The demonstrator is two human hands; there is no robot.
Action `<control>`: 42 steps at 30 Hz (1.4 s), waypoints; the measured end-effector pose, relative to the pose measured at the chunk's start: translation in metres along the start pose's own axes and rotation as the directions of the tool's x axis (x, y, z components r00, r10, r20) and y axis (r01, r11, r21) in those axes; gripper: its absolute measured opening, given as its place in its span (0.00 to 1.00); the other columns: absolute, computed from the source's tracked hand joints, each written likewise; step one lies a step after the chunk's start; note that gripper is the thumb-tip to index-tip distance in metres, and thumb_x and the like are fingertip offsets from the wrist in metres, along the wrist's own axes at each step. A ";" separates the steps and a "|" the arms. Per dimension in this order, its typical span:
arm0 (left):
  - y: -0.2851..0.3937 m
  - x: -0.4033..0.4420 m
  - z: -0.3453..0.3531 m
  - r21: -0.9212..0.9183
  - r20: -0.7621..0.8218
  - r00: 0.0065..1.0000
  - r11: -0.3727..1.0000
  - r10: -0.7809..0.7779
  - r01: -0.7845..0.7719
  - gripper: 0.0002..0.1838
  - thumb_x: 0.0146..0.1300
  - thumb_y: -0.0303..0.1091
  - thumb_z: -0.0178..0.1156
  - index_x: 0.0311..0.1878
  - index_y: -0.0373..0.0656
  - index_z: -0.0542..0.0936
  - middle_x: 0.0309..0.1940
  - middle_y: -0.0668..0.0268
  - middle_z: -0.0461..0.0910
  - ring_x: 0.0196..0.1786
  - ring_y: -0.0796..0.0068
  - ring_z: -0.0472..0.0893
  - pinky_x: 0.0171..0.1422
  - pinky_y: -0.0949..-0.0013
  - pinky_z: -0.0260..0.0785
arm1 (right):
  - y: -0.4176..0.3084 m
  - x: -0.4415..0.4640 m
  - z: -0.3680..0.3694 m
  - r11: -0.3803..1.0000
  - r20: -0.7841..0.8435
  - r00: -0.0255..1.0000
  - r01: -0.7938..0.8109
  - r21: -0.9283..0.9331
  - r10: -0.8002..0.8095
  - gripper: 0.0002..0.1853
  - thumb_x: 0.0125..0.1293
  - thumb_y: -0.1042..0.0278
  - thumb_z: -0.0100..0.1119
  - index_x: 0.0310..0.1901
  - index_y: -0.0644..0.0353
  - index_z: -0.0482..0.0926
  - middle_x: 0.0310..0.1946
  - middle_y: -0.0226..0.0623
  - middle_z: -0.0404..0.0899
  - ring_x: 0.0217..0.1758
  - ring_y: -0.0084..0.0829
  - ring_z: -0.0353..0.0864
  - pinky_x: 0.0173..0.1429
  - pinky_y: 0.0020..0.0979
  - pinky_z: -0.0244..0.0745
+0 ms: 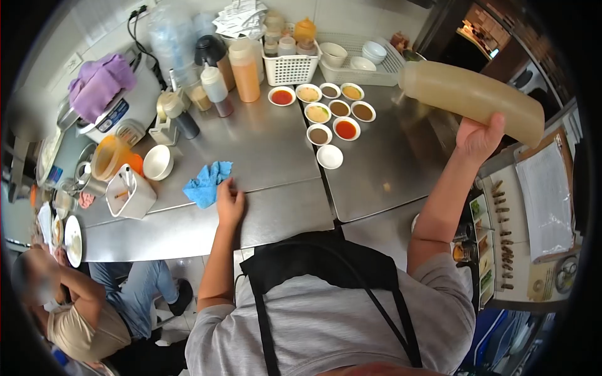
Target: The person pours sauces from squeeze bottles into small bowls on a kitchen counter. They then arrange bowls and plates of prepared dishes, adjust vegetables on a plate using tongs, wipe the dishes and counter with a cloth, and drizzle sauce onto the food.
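Observation:
My right hand is wrapped around a large plastic bottle of cloudy beige liquid. The bottle is tilted nearly on its side, with its narrower end to the left, above the right part of the steel counter. My left hand rests on the counter with its fingers extended, the fingertips touching a crumpled blue cloth. Between the hands stand several small white bowls of sauce: red sauce, brown sauce and a pale sauce with green bits. The nearest small bowl looks white inside.
A white basket of bottles and a tray with bowls line the back. Squeeze bottles, including an orange one, stand at the back left. A rice cooker and white container are left. Another person sits lower left.

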State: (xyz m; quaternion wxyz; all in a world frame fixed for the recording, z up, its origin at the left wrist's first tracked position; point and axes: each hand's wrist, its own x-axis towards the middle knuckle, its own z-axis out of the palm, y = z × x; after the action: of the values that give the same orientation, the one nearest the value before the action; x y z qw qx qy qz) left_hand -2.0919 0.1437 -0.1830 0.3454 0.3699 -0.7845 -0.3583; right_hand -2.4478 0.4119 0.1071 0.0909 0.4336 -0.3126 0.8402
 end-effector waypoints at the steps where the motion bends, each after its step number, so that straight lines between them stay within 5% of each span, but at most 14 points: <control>1: 0.001 -0.002 0.000 0.042 -0.021 0.999 0.998 0.044 -0.043 0.20 0.48 0.24 0.57 0.47 0.37 0.68 0.40 0.58 0.69 0.32 0.71 0.75 0.36 0.71 0.68 | 0.000 -0.001 0.007 0.994 0.073 0.996 0.064 -0.091 -0.057 0.17 0.55 0.68 0.54 0.46 0.62 0.70 0.45 0.38 0.72 0.49 0.37 0.71 0.54 0.43 0.66; 3: 0.007 -0.001 0.001 0.147 -0.041 0.993 0.984 0.107 -0.099 0.16 0.48 0.24 0.57 0.43 0.37 0.71 0.37 0.58 0.70 0.32 0.69 0.74 0.36 0.70 0.68 | 0.033 -0.046 0.023 0.886 -0.191 0.969 -0.221 -0.408 0.154 0.17 0.48 0.76 0.58 0.42 0.64 0.71 0.40 0.38 0.73 0.45 0.34 0.73 0.52 0.39 0.68; 4: 0.016 0.001 0.002 0.208 -0.036 0.992 0.971 0.124 -0.114 0.15 0.48 0.25 0.57 0.41 0.37 0.71 0.36 0.57 0.70 0.32 0.67 0.74 0.35 0.69 0.67 | 0.046 -0.075 0.041 0.650 -0.112 0.970 -0.228 -0.725 0.215 0.24 0.43 0.80 0.59 0.46 0.65 0.67 0.42 0.37 0.70 0.47 0.31 0.70 0.54 0.35 0.65; 5: 0.020 0.000 0.001 0.269 -0.024 0.990 0.954 0.142 -0.131 0.14 0.48 0.26 0.57 0.40 0.37 0.72 0.35 0.57 0.70 0.32 0.65 0.74 0.35 0.69 0.67 | 0.080 -0.110 0.038 0.759 -0.038 0.969 -0.216 -0.614 0.246 0.32 0.41 0.79 0.60 0.52 0.64 0.60 0.47 0.37 0.65 0.50 0.31 0.67 0.55 0.32 0.64; 6: 0.019 -0.003 0.000 0.261 -0.022 0.987 0.954 0.159 -0.147 0.13 0.48 0.26 0.56 0.40 0.37 0.72 0.35 0.57 0.71 0.32 0.64 0.74 0.35 0.68 0.67 | 0.105 -0.140 0.020 0.702 -0.002 0.956 -0.217 -0.679 0.293 0.39 0.41 0.80 0.60 0.56 0.63 0.52 0.50 0.38 0.62 0.52 0.30 0.66 0.56 0.32 0.63; 8: 0.018 0.002 0.004 0.234 -0.073 0.979 0.957 0.192 -0.170 0.13 0.48 0.28 0.56 0.39 0.38 0.72 0.34 0.57 0.71 0.33 0.62 0.74 0.35 0.67 0.67 | 0.122 -0.161 0.019 0.836 0.027 0.939 -0.292 -0.465 0.343 0.37 0.43 0.80 0.61 0.56 0.62 0.52 0.49 0.38 0.63 0.52 0.28 0.66 0.55 0.31 0.64; 11: 0.021 0.002 -0.001 0.305 -0.045 0.980 0.937 0.195 -0.173 0.13 0.48 0.28 0.56 0.39 0.38 0.73 0.34 0.59 0.71 0.33 0.62 0.73 0.35 0.67 0.66 | 0.130 -0.167 0.010 0.779 -0.108 0.881 -0.460 -0.427 0.461 0.39 0.40 0.78 0.65 0.54 0.63 0.52 0.49 0.41 0.63 0.51 0.29 0.67 0.55 0.31 0.65; 15: 0.023 0.003 0.003 0.261 -0.046 0.993 0.961 0.109 -0.093 0.12 0.47 0.28 0.56 0.38 0.39 0.73 0.35 0.59 0.72 0.32 0.62 0.73 0.36 0.67 0.66 | 0.126 -0.157 0.011 0.787 -0.101 0.885 -0.453 -0.420 0.455 0.37 0.43 0.79 0.63 0.54 0.63 0.52 0.49 0.40 0.63 0.50 0.28 0.68 0.53 0.30 0.66; 42: 0.022 0.004 0.002 0.273 -0.067 0.983 0.951 0.172 -0.147 0.08 0.46 0.25 0.56 0.33 0.39 0.74 0.33 0.62 0.72 0.30 0.66 0.73 0.35 0.68 0.66 | 0.135 -0.150 0.017 0.753 -0.136 0.873 -0.475 -0.454 0.469 0.33 0.45 0.78 0.63 0.54 0.63 0.57 0.46 0.36 0.67 0.49 0.26 0.69 0.53 0.28 0.66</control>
State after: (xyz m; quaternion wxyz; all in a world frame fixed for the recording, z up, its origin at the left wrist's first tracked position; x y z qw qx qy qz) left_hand -2.1030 0.1513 -0.1652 0.3551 0.3642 -0.8367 -0.2032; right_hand -2.4024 0.3133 -0.0636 -0.0185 0.2992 -0.6067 0.7362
